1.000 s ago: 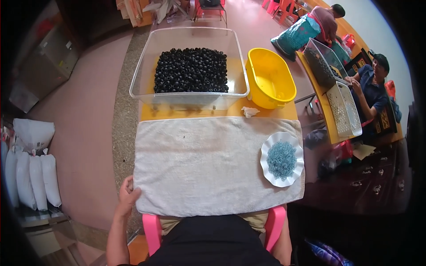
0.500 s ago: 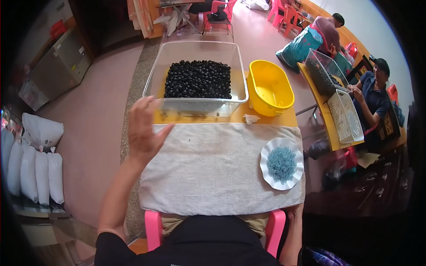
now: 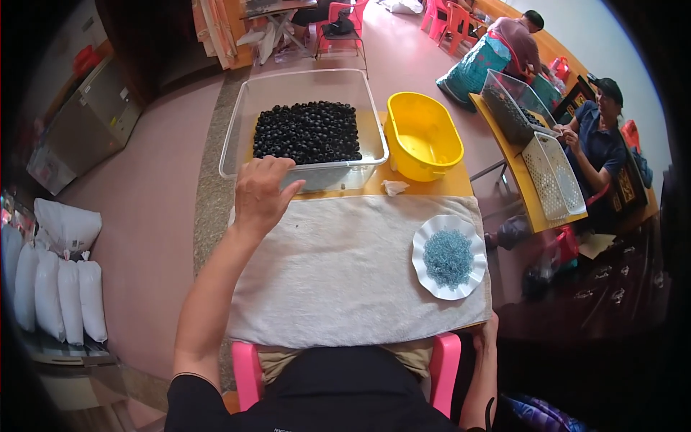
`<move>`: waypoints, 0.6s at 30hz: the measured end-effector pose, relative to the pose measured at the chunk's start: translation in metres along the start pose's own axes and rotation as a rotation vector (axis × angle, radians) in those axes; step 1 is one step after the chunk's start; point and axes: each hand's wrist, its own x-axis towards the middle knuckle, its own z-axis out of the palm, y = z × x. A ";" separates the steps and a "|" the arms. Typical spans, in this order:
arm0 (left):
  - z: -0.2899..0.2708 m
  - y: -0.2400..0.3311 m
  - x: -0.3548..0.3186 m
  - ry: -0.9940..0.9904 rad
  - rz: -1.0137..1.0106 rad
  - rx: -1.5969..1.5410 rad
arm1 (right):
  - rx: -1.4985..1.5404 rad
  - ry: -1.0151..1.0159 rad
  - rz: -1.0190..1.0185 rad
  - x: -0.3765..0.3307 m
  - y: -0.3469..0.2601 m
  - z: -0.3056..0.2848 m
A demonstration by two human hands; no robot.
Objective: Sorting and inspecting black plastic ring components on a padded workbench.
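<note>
My left hand (image 3: pixel 265 189) is at the near left rim of a clear plastic box (image 3: pixel 338 164). Its fingers bend over the rim while the thumb sticks out to the right on the outer side. Many small black beads (image 3: pixel 309 133), some showing a hole, cover the middle of the box floor. My right hand (image 3: pixel 489 333) is low beside the near right corner of the table, its fingers hidden. A pale cloth (image 3: pixel 331 273) covers the near part of the table. On its right lies a white scalloped plate (image 3: pixel 421 270) heaped with small clear blue beads (image 3: pixel 448 258).
A yellow tub (image 3: pixel 425 137) stands right of the box, with a crumpled white tissue (image 3: pixel 394 188) in front. Pink chair arms (image 3: pixel 246 374) flank me. At the right, a person (image 3: pixel 601 144) sits by another table with a white basket (image 3: pixel 554 176). White sacks (image 3: pixel 54 288) stand at the left.
My left hand has moved right and forward onto the box rim, its fingers now bent over it. The whole view has shifted slightly. My right hand stays by the table corner.
</note>
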 end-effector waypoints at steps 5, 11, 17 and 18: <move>0.002 0.000 0.002 0.036 -0.009 -0.061 | -0.103 0.028 -0.100 0.039 0.005 -0.031; 0.003 0.001 0.001 0.061 -0.033 -0.078 | -0.194 0.184 -0.341 0.049 -0.064 0.011; 0.007 0.003 -0.003 0.090 -0.046 -0.005 | -0.507 0.173 -0.907 0.042 -0.149 0.102; 0.007 0.002 -0.005 0.099 -0.051 0.013 | -0.520 0.118 -0.882 0.041 -0.159 0.118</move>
